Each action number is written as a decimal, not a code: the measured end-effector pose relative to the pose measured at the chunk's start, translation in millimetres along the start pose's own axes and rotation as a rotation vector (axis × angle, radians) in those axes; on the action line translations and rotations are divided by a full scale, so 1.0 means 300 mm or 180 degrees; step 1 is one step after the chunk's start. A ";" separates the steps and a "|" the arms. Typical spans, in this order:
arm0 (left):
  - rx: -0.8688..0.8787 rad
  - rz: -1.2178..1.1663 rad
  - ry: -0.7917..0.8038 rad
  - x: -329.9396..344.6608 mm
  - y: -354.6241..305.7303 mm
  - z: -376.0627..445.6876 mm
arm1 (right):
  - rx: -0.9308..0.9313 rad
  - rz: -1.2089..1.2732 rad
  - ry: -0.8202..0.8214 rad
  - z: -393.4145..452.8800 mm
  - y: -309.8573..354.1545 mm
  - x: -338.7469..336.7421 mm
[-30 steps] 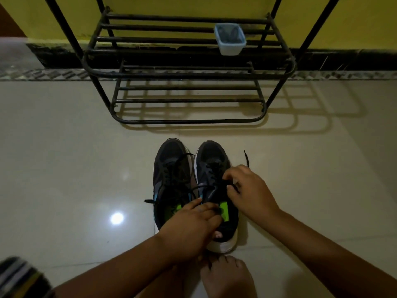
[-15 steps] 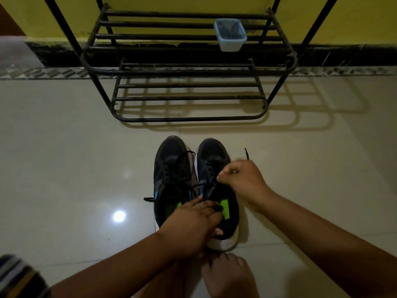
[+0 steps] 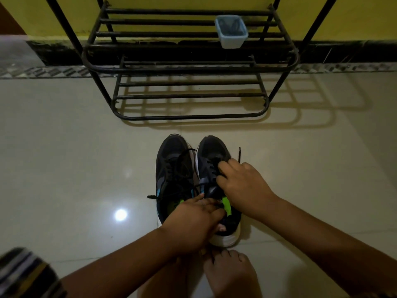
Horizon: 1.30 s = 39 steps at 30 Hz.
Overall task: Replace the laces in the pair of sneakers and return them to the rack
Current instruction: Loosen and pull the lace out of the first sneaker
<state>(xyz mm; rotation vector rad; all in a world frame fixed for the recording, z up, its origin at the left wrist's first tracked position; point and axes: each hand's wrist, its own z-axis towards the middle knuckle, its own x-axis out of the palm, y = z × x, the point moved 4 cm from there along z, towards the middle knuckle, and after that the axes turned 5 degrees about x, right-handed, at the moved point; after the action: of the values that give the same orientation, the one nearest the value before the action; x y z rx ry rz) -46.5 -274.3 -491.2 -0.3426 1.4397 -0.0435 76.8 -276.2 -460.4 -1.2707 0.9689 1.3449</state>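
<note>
Two dark sneakers stand side by side on the tiled floor, toes toward the rack. The left sneaker [image 3: 171,168] has loose black laces trailing across it. Over the tongue of the right sneaker [image 3: 211,153], my right hand [image 3: 242,186] pinches its black lace [image 3: 239,154], whose free end sticks up beside the knuckles. My left hand [image 3: 193,222] grips the right sneaker's heel collar, fingers curled into the opening by the green insole. The black metal shoe rack [image 3: 189,67] stands against the yellow wall beyond the shoes.
A small pale blue plastic tub [image 3: 231,32] holding dark laces sits on the rack's upper shelf. My bare foot [image 3: 232,274] lies just behind the sneakers. A striped cloth [image 3: 23,274] shows at the bottom left. Glossy tile floor spreads to both sides.
My right hand has moved forward along the right sneaker toward its toe, keeping hold of the lace. My left hand has stayed at the heel.
</note>
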 end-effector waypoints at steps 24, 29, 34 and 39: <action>-0.0017 -0.0084 -0.0051 0.003 0.005 -0.001 | 0.3177 0.4995 0.0829 0.006 -0.113 0.011; 0.0006 -0.0079 -0.0044 0.003 0.003 0.002 | 0.1484 0.2186 0.0536 0.018 -0.098 -0.010; -0.0028 -0.0078 -0.0034 -0.001 0.005 0.001 | 0.0295 0.0721 -0.0146 0.005 -0.036 0.001; -0.0024 -0.0120 0.0046 -0.006 0.007 -0.001 | 0.2255 0.3895 0.0128 0.030 -0.069 -0.049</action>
<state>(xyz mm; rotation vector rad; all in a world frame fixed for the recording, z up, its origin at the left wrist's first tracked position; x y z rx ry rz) -47.2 -271.9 -490.1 -0.3763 1.4479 -0.0714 94.8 -265.9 -443.1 -0.0582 2.1727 1.5534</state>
